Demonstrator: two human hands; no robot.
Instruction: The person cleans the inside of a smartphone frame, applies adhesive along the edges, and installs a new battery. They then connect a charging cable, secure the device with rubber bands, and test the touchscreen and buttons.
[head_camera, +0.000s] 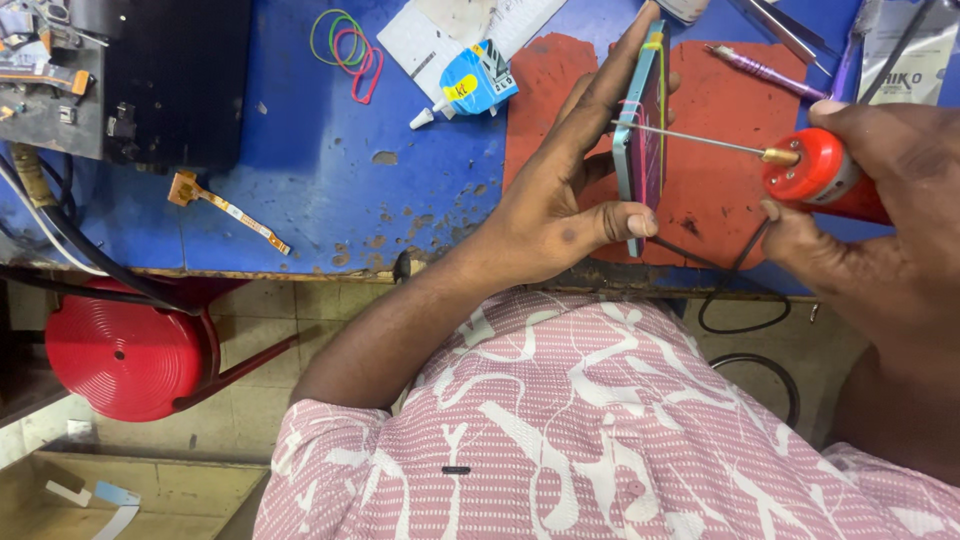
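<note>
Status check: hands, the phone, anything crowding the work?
Left hand grips phone on edge. Right hand holds red tool, needle tip at phone. Glue bottle nearby, clear.

We look straight down from our head-worn camera, close over our own chest, onto the near edge of a blue workbench (330, 190) and the tiled floor (250, 300) beneath.

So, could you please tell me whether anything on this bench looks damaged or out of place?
Yes: the blue bench top is chipped and pitted, with paint worn off near its front edge. A loose orange flex strip lies askew there. The phone itself is bound with rubber bands.
</note>
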